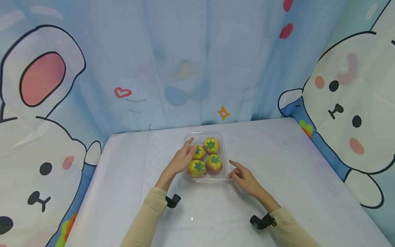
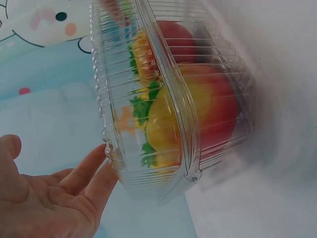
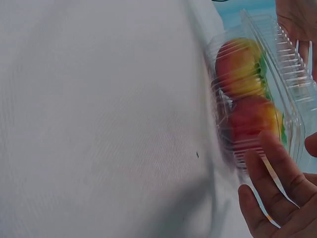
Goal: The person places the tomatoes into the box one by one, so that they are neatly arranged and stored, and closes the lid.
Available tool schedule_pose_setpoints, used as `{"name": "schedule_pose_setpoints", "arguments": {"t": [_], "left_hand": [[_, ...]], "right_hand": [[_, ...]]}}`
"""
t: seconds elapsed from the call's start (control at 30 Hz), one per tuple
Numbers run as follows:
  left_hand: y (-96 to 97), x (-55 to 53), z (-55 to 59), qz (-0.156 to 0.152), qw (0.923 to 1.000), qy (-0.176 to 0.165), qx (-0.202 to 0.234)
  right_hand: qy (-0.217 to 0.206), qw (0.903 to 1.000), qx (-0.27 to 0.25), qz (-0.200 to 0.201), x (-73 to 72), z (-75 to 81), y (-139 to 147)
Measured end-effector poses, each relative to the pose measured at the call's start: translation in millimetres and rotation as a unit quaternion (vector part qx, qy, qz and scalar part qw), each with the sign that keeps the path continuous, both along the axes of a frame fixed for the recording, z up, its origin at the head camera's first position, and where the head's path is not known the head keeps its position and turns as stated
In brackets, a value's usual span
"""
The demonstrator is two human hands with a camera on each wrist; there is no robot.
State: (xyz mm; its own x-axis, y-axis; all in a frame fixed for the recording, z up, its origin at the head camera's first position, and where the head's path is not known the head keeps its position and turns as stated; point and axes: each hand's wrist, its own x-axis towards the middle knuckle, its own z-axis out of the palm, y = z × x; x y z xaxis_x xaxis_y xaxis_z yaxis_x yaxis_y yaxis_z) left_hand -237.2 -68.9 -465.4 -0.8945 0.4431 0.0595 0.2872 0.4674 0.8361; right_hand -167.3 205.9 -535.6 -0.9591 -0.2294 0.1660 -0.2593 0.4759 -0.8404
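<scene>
A clear plastic clamshell box lies on the white table with its lid down. Inside sit several round yellow-and-red fruits with green star-shaped tops. My left hand reaches over the box's left side, and in the left wrist view the fingertips touch the lid's edge while the palm stays free. At the lower right corner of the box is my right hand, its index finger extended and the others slightly bent. The right wrist view has its spread fingers right beside the ribbed wall, overlapping a fruit.
The white-covered table extends around the box on all sides. Behind it hangs a light blue curtain with cartoon rabbits printed left and right. Each wrist carries a small black camera near the tan sleeves.
</scene>
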Motion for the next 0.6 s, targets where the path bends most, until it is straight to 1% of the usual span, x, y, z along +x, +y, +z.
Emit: {"name": "schedule_pose_setpoints", "arguments": {"t": [0.17, 0.37, 0.43, 0.53, 0.6], "left_hand": [[1.2, 0.0, 1.1, 0.002, 1.0000, -0.003, -0.001], [3.2, 1.0, 2.2, -0.001, 0.9999, -0.013, -0.001], [3.2, 1.1, 1.9, 0.000, 0.9999, -0.014, -0.001], [2.9, 0.8, 0.9, 0.001, 0.9999, -0.012, 0.000], [2.6, 0.3, 0.0, 0.000, 1.0000, -0.008, -0.001]], "right_hand": [[-0.010, 0.9995, -0.025, 0.013, 2.9, 7.2, -7], [-0.034, 0.9981, -0.050, 0.012, 12.5, 30.8, -15], [-0.045, 0.9977, -0.050, 0.010, 14.2, 35.5, -17], [-0.062, 0.9966, -0.054, 0.003, 13.5, 34.9, -17], [-0.071, 0.9957, -0.059, -0.004, 11.0, 29.0, -15]]}}
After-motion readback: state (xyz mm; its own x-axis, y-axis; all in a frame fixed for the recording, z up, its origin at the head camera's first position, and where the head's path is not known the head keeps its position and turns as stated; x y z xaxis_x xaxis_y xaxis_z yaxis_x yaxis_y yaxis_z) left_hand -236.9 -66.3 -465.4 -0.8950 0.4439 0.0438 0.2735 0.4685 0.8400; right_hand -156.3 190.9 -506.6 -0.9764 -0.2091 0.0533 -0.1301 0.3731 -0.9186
